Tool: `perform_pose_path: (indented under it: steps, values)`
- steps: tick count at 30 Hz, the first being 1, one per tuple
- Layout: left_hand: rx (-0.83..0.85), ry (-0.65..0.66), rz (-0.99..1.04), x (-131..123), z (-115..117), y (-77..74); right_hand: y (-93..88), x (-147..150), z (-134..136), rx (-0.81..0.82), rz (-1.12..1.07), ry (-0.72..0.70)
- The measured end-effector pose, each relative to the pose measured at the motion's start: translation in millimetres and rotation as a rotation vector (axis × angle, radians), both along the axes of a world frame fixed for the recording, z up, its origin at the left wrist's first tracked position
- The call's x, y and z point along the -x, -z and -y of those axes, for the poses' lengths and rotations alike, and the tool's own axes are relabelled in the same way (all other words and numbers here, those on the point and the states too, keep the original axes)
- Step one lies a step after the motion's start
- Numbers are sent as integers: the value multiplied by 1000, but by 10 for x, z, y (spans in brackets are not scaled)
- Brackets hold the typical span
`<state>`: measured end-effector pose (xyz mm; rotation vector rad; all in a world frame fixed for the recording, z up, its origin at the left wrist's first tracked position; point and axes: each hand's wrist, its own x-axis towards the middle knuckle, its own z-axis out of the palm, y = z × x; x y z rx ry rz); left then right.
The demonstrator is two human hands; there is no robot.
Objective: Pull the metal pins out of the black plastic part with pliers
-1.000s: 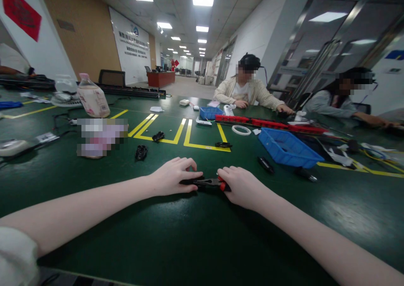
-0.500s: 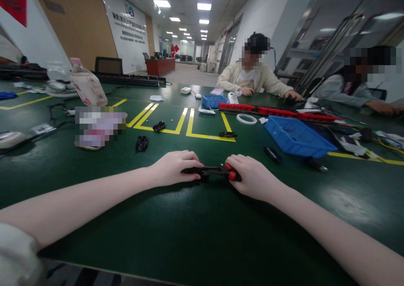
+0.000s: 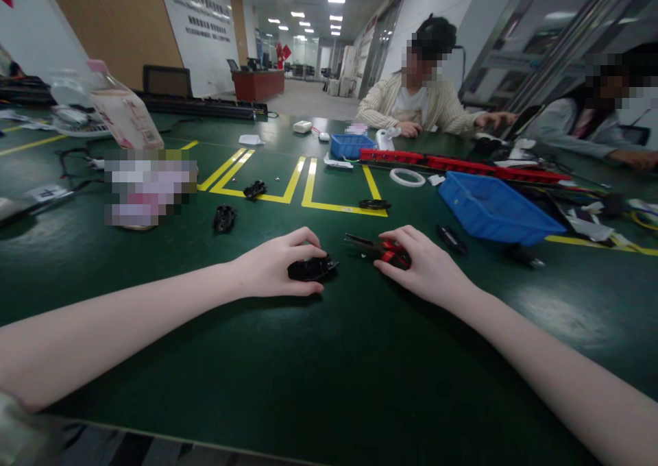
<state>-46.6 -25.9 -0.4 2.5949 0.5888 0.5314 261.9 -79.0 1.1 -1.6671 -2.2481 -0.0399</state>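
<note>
My left hand (image 3: 280, 264) is curled around a black plastic part (image 3: 312, 268), low over the green table, with the thumb on the near side and the fingers on the far side. The part's right end sticks out past the fingertips. Opposite it, my right hand (image 3: 419, 264) has its fingers around the red handles of a pair of pliers (image 3: 384, 249). The dark jaws point left toward the black part, apart from it. A tiny pale bit (image 3: 363, 255) lies just below the jaws.
More black parts (image 3: 225, 218) lie beyond my hands, near yellow tape lines (image 3: 347, 210). To the right stand a blue bin (image 3: 501, 209) and a dark-handled tool (image 3: 521, 255). A phone-like object (image 3: 151, 192) and a bottle (image 3: 126, 113) are on the left. Two people sit across the table.
The pliers have come away from the black part and moved right with my right hand, whose grip looks looser. My left hand keeps the part. The view has tipped down slightly.
</note>
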Motion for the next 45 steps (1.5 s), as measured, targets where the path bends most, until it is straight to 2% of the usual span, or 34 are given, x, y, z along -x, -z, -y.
perform_pose_path:
  steps: [5,9,12,15,19,26,31,36,41,45]
  values:
    - [15,19,-7,33,35,-13,-40,-87,14,-44,29,-18]
    - [-121,12,34,50,43,-32,-42,-301,49,-96,146,-24]
    - [-235,4,63,46,23,-40,11,-455,53,-37,142,-3]
    - [-226,25,-3,30,-3,-37,69,-505,45,17,62,-6]
    - [-171,50,-95,1,-14,-30,111,-453,54,13,-43,0]
    - [-120,29,-185,-15,-60,-5,131,-389,107,-193,74,20]
    - [-79,-6,-173,-26,-54,-3,96,-324,169,-331,107,-62]
    - [-40,-6,-162,-44,1,-70,55,-314,240,-405,6,-120]
    - [46,-22,-151,-45,-9,-68,2,-250,267,-393,-82,-207]
    - [26,-16,-138,-39,-32,-28,-24,-144,281,-304,-78,-216]
